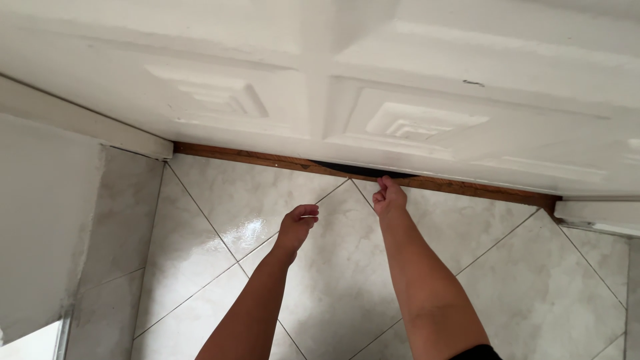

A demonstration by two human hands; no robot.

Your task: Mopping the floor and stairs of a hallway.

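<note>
My forearms are reaching up from the bottom of the frame over the glossy tiled floor [220,200]. Left of centre, my left hand [297,223] is curling loosely, holding nothing. Just right of centre, my right hand [389,197] is pinching the dark strip [360,171] under the white panelled door [373,87], along the wooden threshold [267,160].

Thin black strip [363,171] under the white door's bottom edge, flat along the brown wooden threshold.
</note>
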